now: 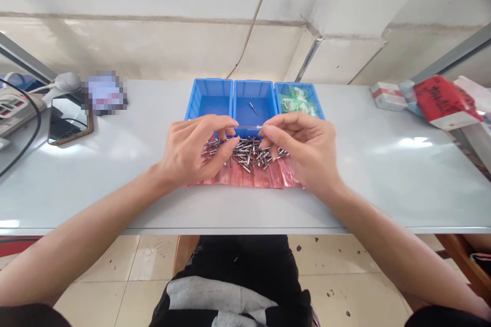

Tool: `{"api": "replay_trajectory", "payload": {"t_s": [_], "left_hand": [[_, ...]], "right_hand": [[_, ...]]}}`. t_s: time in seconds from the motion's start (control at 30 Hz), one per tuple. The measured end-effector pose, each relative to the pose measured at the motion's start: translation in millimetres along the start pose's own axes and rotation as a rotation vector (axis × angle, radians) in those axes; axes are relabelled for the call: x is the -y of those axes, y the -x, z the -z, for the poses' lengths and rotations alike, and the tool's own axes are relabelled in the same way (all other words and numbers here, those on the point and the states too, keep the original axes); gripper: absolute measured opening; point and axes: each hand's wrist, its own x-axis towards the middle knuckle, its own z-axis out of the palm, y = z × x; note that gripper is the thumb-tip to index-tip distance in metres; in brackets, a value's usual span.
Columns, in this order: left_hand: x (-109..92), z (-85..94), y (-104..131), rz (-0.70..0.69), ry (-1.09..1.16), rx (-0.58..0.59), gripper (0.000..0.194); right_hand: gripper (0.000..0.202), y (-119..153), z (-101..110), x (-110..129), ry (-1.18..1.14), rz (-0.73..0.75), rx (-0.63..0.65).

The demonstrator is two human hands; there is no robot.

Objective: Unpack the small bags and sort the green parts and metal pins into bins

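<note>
A thin, clear tube-like piece [249, 127] spans the gap between my two hands, above a heap of small metal pins [249, 152]. My right hand [312, 150] pinches its right end between thumb and forefinger. Close to the tube's left end are the fingertips of my left hand [192, 150]; the thumb stands apart from them, and whether they touch the tube I cannot tell. Under the pins lie red-tinted plastic bags [245, 179] in a row. Just behind, the middle blue bin [249, 97] contains a single pin [253, 108].
Left blue bin [213, 91] and right blue bin [297, 85] flank the middle one; the right holds green-tinted packets [299, 99]. A phone [69, 120] and power strip [15, 107] lie left. Far right are a small box [388, 96] and a red package [441, 99].
</note>
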Motion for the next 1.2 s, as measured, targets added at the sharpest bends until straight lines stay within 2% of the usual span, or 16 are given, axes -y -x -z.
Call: {"api": "replay_trajectory", "payload": {"t_s": [0.1,0.2,0.37,0.47,0.73,0.9,0.97,1.03,1.13,1.2], "left_hand": [[0,0.8,0,0.055,-0.037,-0.001,0.024],[0,1.3,-1,0.076,-0.066,0.024,0.021],[0,0.9,-1,0.063,-0.073,0.05,0.015],[0,1.1,-1,0.058,-0.074,0.049,0.015],[2,1.7,-1,0.03,-0.077,0.052,0.017],[2,2.6,-2,0.031,-0.089,0.049,0.018],[2,3.0,-2,0.022,-0.097,0.046,0.018],[3,3.3,-3,0.011,-0.103,0.047,0.017],[3,3.9,-3,0.016,-0.09,0.042,0.016],[3,4.0,-2,0.011,-0.023,0.059,0.015]], "right_hand": [[0.021,-6,7,0,-0.002,0.008,-0.021],[0.04,-8,13,1,0.191,0.17,0.091],[0.027,-4,15,-10,0.9,0.671,0.412],[0.027,-4,15,-21,1.076,0.742,0.485],[0.026,-8,18,-25,1.062,0.759,0.441],[0.018,-9,15,-13,0.892,0.692,0.276],[0.012,-9,15,-5,0.762,0.611,0.199],[0.008,-8,16,3,0.56,0.452,0.151],[0.008,-5,14,12,0.228,0.174,0.164],[0.011,-3,11,15,0.105,0.089,0.163]]}}
